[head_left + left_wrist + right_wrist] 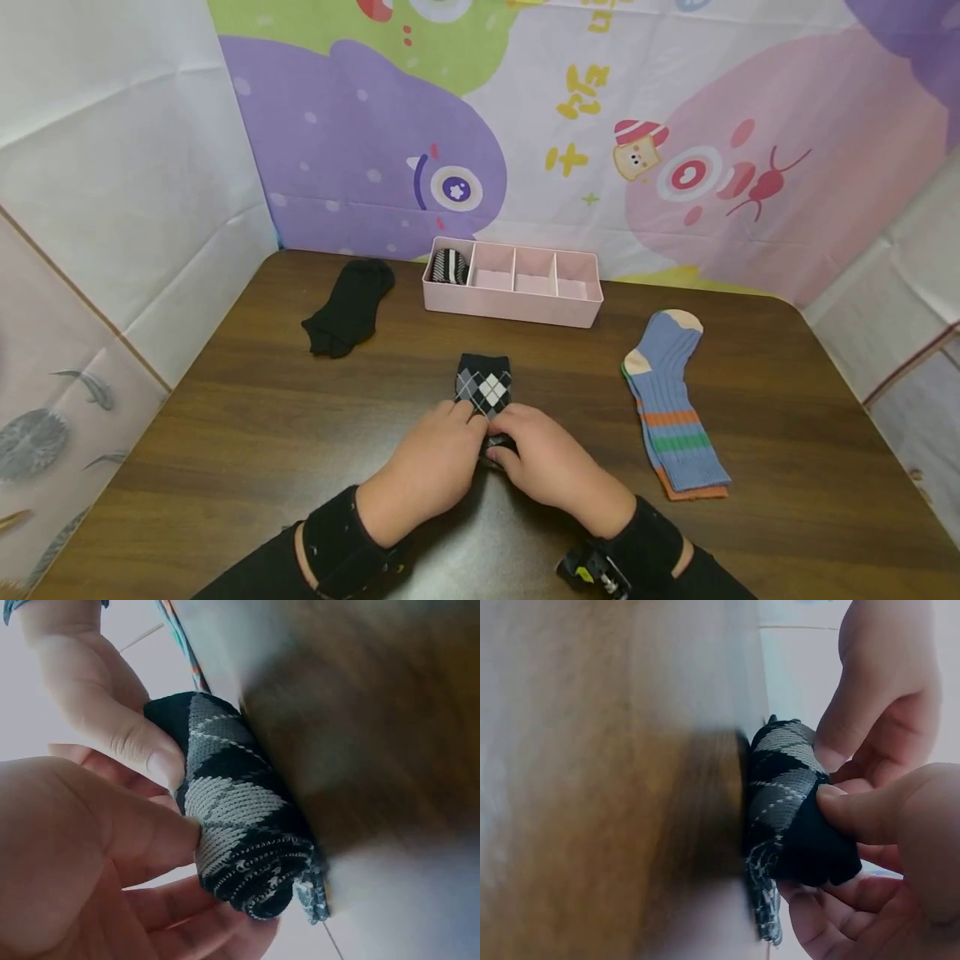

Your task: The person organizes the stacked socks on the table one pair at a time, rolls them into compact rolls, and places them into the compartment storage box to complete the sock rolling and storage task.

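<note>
Both hands meet on an argyle sock (486, 383), black with grey and white diamonds, at the middle of the table. Its near part is wound into a roll (247, 825), while the far end lies flat on the wood. My left hand (438, 458) pinches one end of the roll between thumb and fingers, with the spiral layers visible in the left wrist view. At the other end, my right hand (551, 458) grips the roll, its thumb (844, 806) on the black side and its fingers curled beneath.
A pink box (513, 306) with several compartments stands at the back; a striped rolled sock (450, 267) fills its leftmost one. Black socks (348, 308) lie at the back left. Blue socks (675, 400) with orange and green stripes lie on the right of the table (247, 433).
</note>
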`<action>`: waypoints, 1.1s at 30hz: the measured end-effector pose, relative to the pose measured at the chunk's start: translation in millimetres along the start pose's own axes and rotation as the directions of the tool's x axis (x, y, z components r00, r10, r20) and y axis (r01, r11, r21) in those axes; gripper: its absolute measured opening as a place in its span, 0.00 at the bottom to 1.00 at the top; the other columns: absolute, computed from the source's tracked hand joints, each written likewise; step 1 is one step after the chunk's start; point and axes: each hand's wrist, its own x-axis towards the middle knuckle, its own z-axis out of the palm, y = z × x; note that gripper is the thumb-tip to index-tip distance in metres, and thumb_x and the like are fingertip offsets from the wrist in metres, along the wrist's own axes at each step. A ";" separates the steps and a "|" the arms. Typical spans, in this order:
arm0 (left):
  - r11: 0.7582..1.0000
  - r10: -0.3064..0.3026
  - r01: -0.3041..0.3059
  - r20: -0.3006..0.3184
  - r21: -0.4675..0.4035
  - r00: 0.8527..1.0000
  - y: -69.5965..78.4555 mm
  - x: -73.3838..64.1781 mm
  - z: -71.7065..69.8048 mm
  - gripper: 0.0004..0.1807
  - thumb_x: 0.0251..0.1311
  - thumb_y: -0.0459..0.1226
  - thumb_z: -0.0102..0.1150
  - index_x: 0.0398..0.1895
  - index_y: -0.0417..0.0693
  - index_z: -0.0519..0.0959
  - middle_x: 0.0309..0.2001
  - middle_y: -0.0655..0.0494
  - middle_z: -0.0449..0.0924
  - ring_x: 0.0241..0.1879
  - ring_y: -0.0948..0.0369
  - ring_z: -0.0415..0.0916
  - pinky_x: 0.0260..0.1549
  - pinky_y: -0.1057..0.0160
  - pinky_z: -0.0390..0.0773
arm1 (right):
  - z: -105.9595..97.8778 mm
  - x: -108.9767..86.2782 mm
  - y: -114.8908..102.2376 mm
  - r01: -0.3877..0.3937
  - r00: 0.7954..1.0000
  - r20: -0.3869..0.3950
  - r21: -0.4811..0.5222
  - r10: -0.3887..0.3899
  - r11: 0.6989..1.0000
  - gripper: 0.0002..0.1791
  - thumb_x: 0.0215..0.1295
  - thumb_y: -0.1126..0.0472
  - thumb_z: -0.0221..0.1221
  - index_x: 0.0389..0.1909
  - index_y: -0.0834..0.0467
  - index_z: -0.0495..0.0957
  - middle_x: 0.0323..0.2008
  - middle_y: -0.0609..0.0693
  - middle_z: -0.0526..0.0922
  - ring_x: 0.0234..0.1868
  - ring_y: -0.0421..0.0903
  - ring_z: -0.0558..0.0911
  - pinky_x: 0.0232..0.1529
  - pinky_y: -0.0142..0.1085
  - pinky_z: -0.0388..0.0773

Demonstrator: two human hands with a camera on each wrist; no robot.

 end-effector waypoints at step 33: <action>0.973 -0.069 0.096 0.130 -0.212 0.989 -12.2 4.9 -0.8 0.19 0.61 0.33 0.60 0.55 0.39 0.74 0.43 0.48 0.70 0.29 0.61 0.73 0.27 0.64 0.77 | 3.5 -2.2 1.0 -0.032 0.999 -0.034 -0.026 0.031 0.999 0.21 0.63 0.54 0.65 0.55 0.53 0.73 0.53 0.47 0.76 0.56 0.44 0.73 0.58 0.43 0.73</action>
